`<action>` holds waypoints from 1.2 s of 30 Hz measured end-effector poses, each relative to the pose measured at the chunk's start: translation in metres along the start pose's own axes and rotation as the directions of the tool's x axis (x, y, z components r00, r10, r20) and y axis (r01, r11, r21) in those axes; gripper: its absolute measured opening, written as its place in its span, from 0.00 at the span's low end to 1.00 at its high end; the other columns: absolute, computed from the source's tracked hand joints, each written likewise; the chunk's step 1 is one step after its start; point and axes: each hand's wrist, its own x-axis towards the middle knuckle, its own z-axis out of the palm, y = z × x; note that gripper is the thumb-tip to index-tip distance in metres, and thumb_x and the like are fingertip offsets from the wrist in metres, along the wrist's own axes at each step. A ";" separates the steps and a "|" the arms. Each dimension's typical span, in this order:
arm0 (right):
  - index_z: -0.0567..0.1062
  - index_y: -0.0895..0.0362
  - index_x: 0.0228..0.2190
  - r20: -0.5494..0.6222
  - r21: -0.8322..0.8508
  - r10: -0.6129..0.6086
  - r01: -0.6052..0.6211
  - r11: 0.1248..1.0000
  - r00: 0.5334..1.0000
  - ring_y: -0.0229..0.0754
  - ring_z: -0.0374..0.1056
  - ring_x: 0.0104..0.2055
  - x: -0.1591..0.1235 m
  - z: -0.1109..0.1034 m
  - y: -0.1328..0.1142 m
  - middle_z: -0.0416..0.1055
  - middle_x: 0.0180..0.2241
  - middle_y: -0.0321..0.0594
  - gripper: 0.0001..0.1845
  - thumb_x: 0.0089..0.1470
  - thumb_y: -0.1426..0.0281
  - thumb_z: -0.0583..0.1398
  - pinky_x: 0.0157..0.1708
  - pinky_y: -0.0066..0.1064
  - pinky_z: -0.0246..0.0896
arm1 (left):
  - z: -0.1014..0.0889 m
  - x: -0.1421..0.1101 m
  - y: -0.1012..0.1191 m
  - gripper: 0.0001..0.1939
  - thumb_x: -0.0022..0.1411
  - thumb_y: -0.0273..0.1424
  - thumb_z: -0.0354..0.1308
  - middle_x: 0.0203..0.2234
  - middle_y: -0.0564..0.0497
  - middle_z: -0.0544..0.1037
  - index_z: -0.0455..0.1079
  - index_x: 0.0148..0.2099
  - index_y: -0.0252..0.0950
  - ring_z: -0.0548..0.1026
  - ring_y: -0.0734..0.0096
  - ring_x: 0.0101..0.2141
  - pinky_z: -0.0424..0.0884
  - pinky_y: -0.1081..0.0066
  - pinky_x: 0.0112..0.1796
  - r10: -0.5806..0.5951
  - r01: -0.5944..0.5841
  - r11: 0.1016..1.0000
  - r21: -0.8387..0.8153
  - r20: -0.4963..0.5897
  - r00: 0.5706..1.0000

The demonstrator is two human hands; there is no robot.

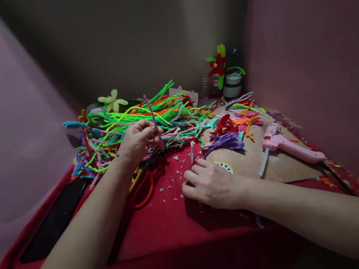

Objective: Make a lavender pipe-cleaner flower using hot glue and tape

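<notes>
A purple pipe cleaner (152, 116) stands upright in the pinched fingers of my left hand (141, 139), in front of the heap of pipe cleaners. Low over the red cloth, my right hand (212, 185) has its fingers curled downward, with the fingertips partly hidden. A thin stem with a white tip (192, 152) rises just beyond those fingers; whether they grip it is unclear. Scissors with red and yellow handles (144, 195) lie below my left hand, their blades partly covered.
Heaped pipe cleaners (126, 123) fill the back left. On the wooden board (251, 165) are a purple bundle (224, 142), red pieces (224, 124) and a pink glue gun (287, 143). A black phone-like slab (55, 219) lies left. A flower pot (233, 85) stands behind.
</notes>
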 end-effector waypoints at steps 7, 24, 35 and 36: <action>0.68 0.57 0.29 -0.008 0.025 0.000 0.000 1.000 1.000 0.41 0.62 0.28 0.001 0.007 -0.002 0.68 0.29 0.42 0.07 0.57 0.75 0.51 0.33 0.38 0.52 | 0.010 0.017 0.036 0.06 0.50 0.24 0.56 0.21 0.55 0.74 0.60 0.28 0.36 0.64 0.82 0.15 0.58 0.79 0.14 0.130 -0.135 0.986 -0.095 -0.059 0.990; 0.69 0.58 0.29 -0.018 -0.002 0.031 -0.031 1.000 0.999 0.42 0.63 0.28 0.004 0.006 -0.006 0.68 0.28 0.42 0.10 0.58 0.75 0.50 0.33 0.39 0.51 | 0.012 0.004 0.060 0.08 0.58 0.25 0.48 0.27 0.42 0.74 0.67 0.39 0.31 0.74 0.54 0.34 0.65 0.62 0.35 0.365 -0.176 0.042 0.984 0.149 0.919; 0.69 0.58 0.28 -0.024 -0.020 0.023 -0.023 1.000 0.999 0.43 0.63 0.28 0.004 0.007 -0.004 0.68 0.27 0.41 0.07 0.56 0.74 0.53 0.36 0.40 0.51 | -0.016 -0.013 -0.035 0.12 0.60 0.29 0.47 0.39 0.42 0.71 0.71 0.39 0.35 0.75 0.61 0.34 0.67 0.66 0.34 0.265 -0.072 0.192 0.979 0.019 0.964; 0.69 0.58 0.28 -0.033 -0.027 0.021 -0.022 0.999 0.999 0.43 0.63 0.28 0.004 0.007 -0.004 0.68 0.27 0.41 0.07 0.56 0.75 0.53 0.36 0.40 0.51 | -0.014 -0.015 -0.035 0.11 0.59 0.28 0.47 0.39 0.43 0.71 0.71 0.39 0.36 0.74 0.62 0.35 0.67 0.66 0.35 0.284 -0.087 0.246 0.965 0.014 0.959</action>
